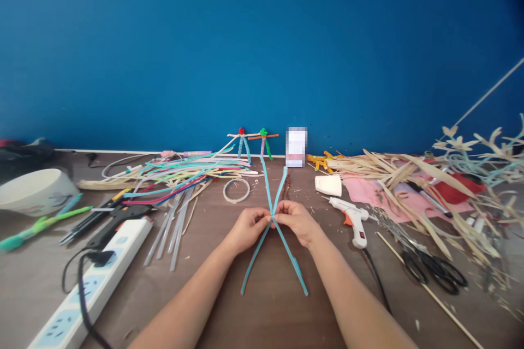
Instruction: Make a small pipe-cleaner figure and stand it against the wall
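Observation:
Two light-blue pipe cleaners [289, 253] cross in an X in front of me, held just above the table. My left hand [251, 229] pinches them at the crossing from the left, and my right hand [295, 223] pinches the same spot from the right. Two ends point up toward the wall; the other two spread down toward me. My fingertips partly hide the crossing. Beyond my hands stand two small pipe-cleaner figures, one with a red head [241, 131] and one with a green head [263, 132].
A bundle of coloured pipe cleaners [192, 166], clear glue sticks [178, 234], a tape ring [236, 191] and a power strip [98, 289] lie left. On the right are a white glue gun [354, 218], black-handled scissors [440, 272] and dried strips [393, 169]. A blue wall [262, 54] closes the back.

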Motion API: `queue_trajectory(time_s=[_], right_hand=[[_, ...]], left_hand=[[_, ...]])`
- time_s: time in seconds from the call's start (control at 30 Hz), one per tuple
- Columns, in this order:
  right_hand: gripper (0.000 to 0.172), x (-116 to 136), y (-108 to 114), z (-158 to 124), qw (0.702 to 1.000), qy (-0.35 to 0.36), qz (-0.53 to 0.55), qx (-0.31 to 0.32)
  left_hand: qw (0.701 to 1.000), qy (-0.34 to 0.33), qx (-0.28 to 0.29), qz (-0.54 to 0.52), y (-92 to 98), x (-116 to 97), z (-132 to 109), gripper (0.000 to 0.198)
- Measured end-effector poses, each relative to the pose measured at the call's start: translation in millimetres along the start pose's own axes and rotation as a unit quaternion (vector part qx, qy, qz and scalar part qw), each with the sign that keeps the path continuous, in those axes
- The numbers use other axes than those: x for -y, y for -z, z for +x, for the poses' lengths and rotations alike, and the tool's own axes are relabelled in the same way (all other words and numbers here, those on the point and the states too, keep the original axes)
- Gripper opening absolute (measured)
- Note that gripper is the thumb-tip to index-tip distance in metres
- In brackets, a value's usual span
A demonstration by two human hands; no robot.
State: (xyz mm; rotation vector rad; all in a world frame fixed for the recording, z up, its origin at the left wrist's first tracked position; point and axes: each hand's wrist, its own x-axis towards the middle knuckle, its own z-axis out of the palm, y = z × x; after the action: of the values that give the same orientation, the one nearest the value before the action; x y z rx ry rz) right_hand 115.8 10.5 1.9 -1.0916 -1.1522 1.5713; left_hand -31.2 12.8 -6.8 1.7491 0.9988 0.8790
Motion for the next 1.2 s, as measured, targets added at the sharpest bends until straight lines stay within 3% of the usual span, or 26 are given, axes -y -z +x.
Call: queue_trajectory(time_s=[0.13, 0.37, 0.6, 0.87, 0.97, 1.1, 1.2], right_hand=[[0.014, 1, 2, 1, 0.999, -0.032, 0.007, 0.006], [0.017, -5, 4, 3, 1.000, 0.005, 0.013, 0.011], [0.006, -9, 1, 5, 0.987, 0.094, -0.128, -0.037], [0.003, -9, -3, 3, 0.961, 0.132, -0.236, -0.053], [0.006, -8, -4, -1, 0.933, 0.171, -0.311, -0.056], [0.010, -4, -6, -7, 0.861, 0.260, -0.432, -0.072], [0.012, -2, -8, -10, 0.824, 0.296, -0.480, -0.056]], left_hand=[[1.000, -0.005, 0.019, -0.009, -1.3, 0, 0, 0.025], [0.995, 0.057, -0.052, -0.061, -8.0, 4, 2, 0.026], [0.991, 0.072, -0.032, -0.104, -5.2, 6, 3, 0.024], [0.985, 0.114, -0.077, -0.102, -7.2, 11, 4, 0.037], [0.979, 0.136, -0.077, -0.134, -7.2, 11, 4, 0.039], [0.963, 0.165, -0.075, -0.198, -7.3, 8, 4, 0.034], [0.956, 0.178, -0.078, -0.218, -7.3, 3, 4, 0.034]])
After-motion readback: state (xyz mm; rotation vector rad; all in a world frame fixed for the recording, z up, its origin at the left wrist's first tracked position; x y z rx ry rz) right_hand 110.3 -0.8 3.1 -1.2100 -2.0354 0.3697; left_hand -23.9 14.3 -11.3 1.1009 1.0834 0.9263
